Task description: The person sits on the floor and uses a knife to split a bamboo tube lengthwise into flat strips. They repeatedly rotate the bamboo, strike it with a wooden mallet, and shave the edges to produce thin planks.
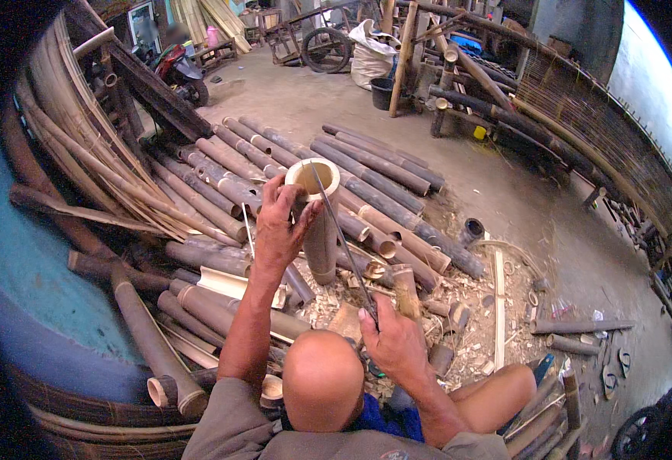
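Note:
A thick bamboo tube (321,238) stands upright before me, its pale cut rim (331,180) facing up. My left hand (278,222) is closed around its upper left side, with fingertips at the rim. In my right hand (393,337), lower and to the right, the fingers are wrapped round the grip of a long thin dark knife (345,239). Its blade slants up and left, and the far end lies across the tube's mouth. Whether the edge bites into the rim I cannot tell.
Dark bamboo poles (367,180) lie in rows beyond the tube. Wood chips (466,345) cover the floor at the right. Long bamboo strips (83,146) lean at the left. Farther off are a white sack (372,54), a black bucket (383,93) and a bamboo rack (504,115).

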### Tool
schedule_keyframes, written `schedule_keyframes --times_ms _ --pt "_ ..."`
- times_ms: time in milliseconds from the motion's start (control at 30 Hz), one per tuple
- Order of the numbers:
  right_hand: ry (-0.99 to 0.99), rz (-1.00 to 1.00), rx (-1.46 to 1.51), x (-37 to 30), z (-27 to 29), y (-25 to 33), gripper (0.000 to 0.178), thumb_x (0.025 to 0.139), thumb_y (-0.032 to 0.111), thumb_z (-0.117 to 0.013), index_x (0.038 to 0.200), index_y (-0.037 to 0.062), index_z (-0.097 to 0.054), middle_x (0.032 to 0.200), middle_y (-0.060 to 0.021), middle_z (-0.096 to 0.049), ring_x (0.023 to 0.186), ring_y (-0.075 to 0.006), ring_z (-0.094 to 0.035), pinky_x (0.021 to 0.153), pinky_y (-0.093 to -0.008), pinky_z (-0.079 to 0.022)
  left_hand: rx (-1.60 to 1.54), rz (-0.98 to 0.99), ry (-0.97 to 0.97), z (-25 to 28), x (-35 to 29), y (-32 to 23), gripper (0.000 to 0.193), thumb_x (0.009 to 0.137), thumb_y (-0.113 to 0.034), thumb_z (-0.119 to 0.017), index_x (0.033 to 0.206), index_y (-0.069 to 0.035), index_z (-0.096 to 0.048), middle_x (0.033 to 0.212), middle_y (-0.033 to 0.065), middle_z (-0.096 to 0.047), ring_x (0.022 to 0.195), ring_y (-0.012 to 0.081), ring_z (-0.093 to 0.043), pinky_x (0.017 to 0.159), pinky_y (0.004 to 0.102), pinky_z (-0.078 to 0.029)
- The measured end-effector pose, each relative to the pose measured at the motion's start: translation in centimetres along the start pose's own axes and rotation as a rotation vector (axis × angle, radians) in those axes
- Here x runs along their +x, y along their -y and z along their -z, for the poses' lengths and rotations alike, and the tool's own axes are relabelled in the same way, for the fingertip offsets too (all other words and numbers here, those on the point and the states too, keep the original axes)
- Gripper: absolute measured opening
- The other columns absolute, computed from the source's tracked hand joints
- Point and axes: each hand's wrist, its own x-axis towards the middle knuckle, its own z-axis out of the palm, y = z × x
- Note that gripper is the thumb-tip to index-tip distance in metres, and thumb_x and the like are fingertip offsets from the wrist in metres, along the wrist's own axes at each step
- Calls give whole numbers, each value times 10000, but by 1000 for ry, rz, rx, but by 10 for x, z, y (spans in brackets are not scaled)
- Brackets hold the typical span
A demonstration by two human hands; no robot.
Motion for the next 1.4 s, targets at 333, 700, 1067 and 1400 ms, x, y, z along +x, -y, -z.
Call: schedule_keyframes --times_ms 333,700,1067,1400 --pt "25 -56 6 -13 9 -5 351 989 305 -554 1228 53 -500 709 -265 -656 684 -497 -648 620 -585 -507 91 -444 -387 41 81 -73 373 842 -218 -774 1143 -60 -620 1285 221 -563 1224 393 -528 1032 479 -428" --pt "78 -120 144 -4 13 -5 350 1013 313 -539 1197 15 -542 767 -273 -646 798 -492 -641 688 -533 -483 -25 -599 19 -53 63 -67 274 886 -179 -698 1120 -55 -630 1305 157 -579 1304 382 -499 1154 496 -337" --pt "56 109 586 57 -63 1 561 1040 270 -479 1490 -40 -354 1249 -327 -593 1176 -421 -604 990 -418 -460 -631 369 -39 -12 -90 -67 707 1007 -235 -561 1575 -27 -195 1561 173 -315 1469 259 -247 1170 404 -286" --pt "-176 161 252 53 -116 -73 465 973 311 -579 1326 7 -586 1152 -223 -599 1078 -394 -559 965 -472 -444 -902 981 82 20 -118 -58 605 1053 -307 -498 1569 -87 -271 1089 119 -628 855 179 -628 755 322 -536"
